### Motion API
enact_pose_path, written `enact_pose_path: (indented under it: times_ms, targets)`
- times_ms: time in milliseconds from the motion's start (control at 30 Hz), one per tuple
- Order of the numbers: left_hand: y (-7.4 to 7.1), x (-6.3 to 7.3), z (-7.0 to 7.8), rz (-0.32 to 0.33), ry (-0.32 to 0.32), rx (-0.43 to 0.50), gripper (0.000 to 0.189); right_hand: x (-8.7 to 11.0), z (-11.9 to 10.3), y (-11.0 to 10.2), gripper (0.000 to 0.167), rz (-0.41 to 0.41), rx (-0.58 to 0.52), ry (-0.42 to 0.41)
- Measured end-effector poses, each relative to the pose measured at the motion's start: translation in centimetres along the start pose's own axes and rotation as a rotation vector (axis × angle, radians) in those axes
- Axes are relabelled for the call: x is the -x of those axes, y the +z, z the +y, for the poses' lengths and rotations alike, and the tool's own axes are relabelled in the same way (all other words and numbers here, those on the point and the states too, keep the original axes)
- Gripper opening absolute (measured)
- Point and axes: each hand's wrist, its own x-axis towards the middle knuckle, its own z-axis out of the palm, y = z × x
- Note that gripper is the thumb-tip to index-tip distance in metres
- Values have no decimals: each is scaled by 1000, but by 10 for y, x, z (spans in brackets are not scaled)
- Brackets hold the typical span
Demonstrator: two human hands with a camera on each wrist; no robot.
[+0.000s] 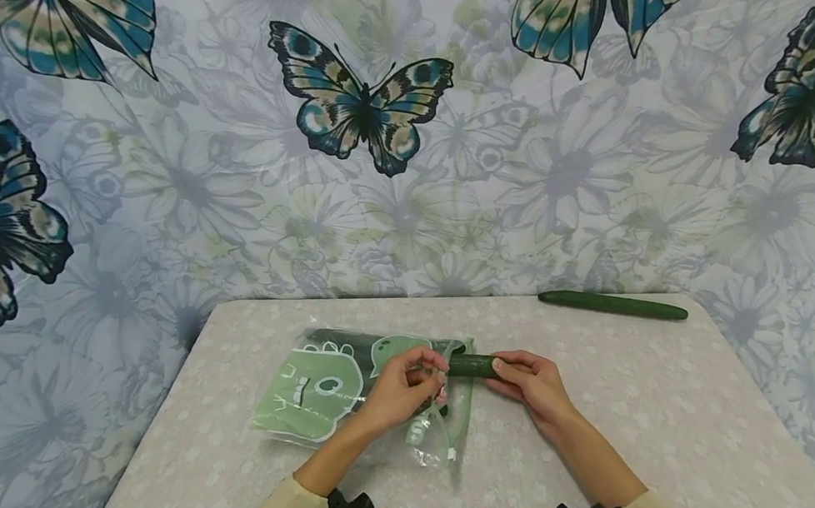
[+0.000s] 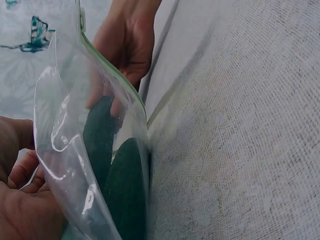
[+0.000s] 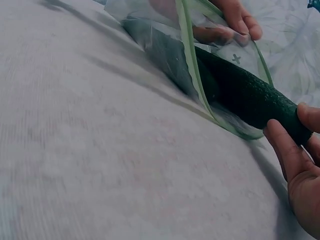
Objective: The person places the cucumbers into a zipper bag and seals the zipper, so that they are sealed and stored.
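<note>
A clear zip bag (image 1: 314, 390) with a green cartoon print lies on the table, its green-edged mouth towards the right. My left hand (image 1: 400, 387) pinches the upper edge of that mouth. With thumb and fingers, my right hand (image 1: 541, 393) grips the end of a dark green cucumber (image 3: 260, 100). Its far part is inside the bag and its near end sticks out of the opening. Beside it, another cucumber (image 2: 125, 185) lies within the bag, seen through the plastic in the left wrist view.
One more long cucumber (image 1: 613, 305) lies near the table's back right edge. A pale patterned cloth covers the table (image 1: 661, 417). Behind it stands a wall (image 1: 539, 160) with butterflies and flowers. A white zip slider (image 1: 451, 454) hangs at the bag's lower right corner.
</note>
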Motion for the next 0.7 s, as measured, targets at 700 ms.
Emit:
enact_pose_path:
  times_ms: [700]
  targets:
    - [1,-1,2,-17,4,16,23,-12,8,39,34,88,317,-108]
